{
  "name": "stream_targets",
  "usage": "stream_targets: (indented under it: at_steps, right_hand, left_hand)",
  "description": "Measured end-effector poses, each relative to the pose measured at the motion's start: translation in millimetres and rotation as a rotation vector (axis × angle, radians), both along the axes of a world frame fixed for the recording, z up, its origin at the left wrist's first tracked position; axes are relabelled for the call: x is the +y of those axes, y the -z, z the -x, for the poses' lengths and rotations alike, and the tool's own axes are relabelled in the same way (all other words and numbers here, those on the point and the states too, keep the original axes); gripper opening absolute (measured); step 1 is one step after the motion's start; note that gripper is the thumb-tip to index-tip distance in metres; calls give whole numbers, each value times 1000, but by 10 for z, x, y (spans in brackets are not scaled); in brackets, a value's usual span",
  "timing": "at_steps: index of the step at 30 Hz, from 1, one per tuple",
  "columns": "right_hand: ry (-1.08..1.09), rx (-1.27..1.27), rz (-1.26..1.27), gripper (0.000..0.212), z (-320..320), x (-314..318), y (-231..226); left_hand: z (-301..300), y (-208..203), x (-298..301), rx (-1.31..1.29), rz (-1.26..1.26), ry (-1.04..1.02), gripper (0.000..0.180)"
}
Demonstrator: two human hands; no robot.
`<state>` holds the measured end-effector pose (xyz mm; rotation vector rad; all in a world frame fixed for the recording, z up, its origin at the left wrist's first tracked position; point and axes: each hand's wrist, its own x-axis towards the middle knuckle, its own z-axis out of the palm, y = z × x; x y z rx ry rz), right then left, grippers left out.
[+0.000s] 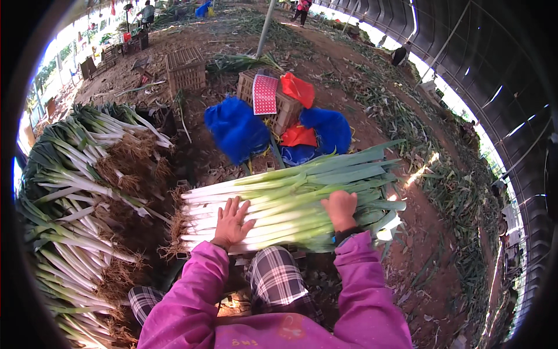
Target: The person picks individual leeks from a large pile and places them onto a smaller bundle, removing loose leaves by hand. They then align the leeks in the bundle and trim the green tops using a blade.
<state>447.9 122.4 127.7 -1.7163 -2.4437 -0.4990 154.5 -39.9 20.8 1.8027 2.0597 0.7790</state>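
A flat row of long leeks [290, 200] lies across in front of me, white stalks and roots to the left, green leaves to the right. My left hand [232, 224] rests flat on the white stalks with fingers spread. My right hand [340, 209] presses on the green part with fingers curled, nothing gripped in it. Both arms wear magenta sleeves, and my knee in checked trousers [278, 279] is just below the leeks.
A big heap of rooted leeks [81, 192] fills the left side. Behind the row lie blue bags [235, 128], red bags [297, 88] and brown crates [186, 70] on bare soil. A pole [265, 26] stands at the back; other people work far off.
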Motion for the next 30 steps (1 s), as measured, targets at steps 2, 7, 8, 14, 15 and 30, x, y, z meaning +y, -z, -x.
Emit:
stream_targets:
  at_steps: [2, 7, 8, 14, 15, 30]
  right_hand:
    - [27, 53, -22, 22, -99, 45, 61]
    - [-30, 262, -79, 13, -474, -117, -382]
    - [3, 319, -131, 14, -830, -124, -529]
    - [686, 16, -297, 41, -3055, -866, -1092]
    - [662, 172, -168, 38, -3018, -925, -1021]
    - [495, 949, -14, 60, -798, -572, 262]
  left_hand:
    - [-49, -19, 41, -15, -19, 8, 68]
    - [91, 0, -59, -11, 7, -7, 68]
    - [91, -19, -58, -16, 13, -3, 69]
    - [-14, -2, 59, -1, -7, 21, 70]
    - [14, 8, 46, 9, 8, 14, 69]
    - [107, 177, 8, 72, 14, 15, 66]
